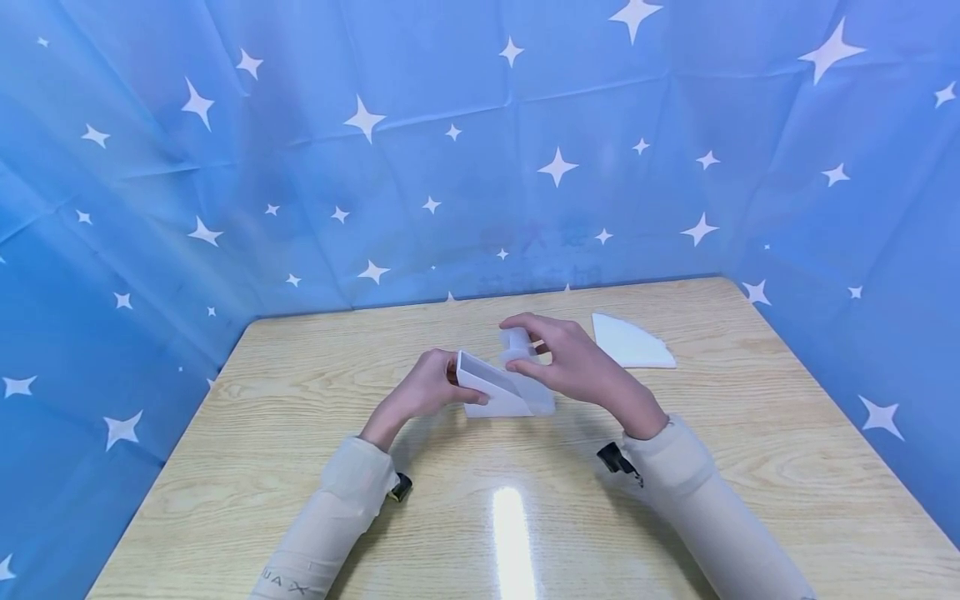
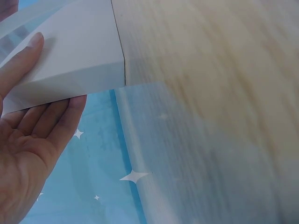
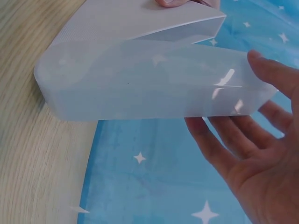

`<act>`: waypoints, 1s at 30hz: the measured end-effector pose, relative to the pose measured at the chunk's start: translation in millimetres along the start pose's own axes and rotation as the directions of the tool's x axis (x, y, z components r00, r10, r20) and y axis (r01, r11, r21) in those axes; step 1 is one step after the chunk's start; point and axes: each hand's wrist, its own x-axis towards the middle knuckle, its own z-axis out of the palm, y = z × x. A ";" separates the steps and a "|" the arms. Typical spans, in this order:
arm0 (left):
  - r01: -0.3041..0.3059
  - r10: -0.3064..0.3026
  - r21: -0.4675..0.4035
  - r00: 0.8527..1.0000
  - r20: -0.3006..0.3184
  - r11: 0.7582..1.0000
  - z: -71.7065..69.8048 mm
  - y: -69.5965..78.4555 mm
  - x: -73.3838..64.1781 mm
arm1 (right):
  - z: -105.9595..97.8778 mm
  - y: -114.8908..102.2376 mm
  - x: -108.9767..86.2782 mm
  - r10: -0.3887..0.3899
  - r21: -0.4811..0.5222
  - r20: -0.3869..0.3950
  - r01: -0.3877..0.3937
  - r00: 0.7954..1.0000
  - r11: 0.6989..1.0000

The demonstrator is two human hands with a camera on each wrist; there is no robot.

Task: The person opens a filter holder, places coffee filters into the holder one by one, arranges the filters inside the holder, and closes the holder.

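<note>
On the wooden table stands a white box [image 1: 491, 400] with a slanted open top. My left hand [image 1: 431, 385] grips its left end, thumb on the near side and fingers behind; the left wrist view shows this hand around the box [image 2: 79, 51]. A translucent plastic cover [image 3: 140, 88] meets the box at its right end and stands swung up, apart from the slanted rim. My right hand [image 1: 566, 358] holds the free end of this cover, thumb on one side and fingers on the other, as the right wrist view shows.
A white fan-shaped piece [image 1: 632, 342], like a stack of folded paper, lies on the table [image 1: 300, 467] behind and right of my right hand. A blue curtain [image 1: 420, 167] with white stars surrounds the table's back and sides.
</note>
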 end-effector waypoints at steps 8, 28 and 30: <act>-0.012 0.012 -0.004 1.000 -0.001 1.000 0.5 0.1 -0.7 | -1.9 -1.2 -1.2 0.002 0.015 0.004 -0.002 1.000 1.000; -0.013 0.013 0.002 1.000 -0.001 1.000 0.3 0.1 -1.1 | -5.7 3.1 -3.5 0.025 0.035 0.014 -0.025 1.000 0.999; -0.011 0.011 0.002 1.000 -0.003 1.000 0.4 0.4 -1.4 | -6.2 2.4 -3.5 0.031 0.038 0.016 -0.032 0.999 0.999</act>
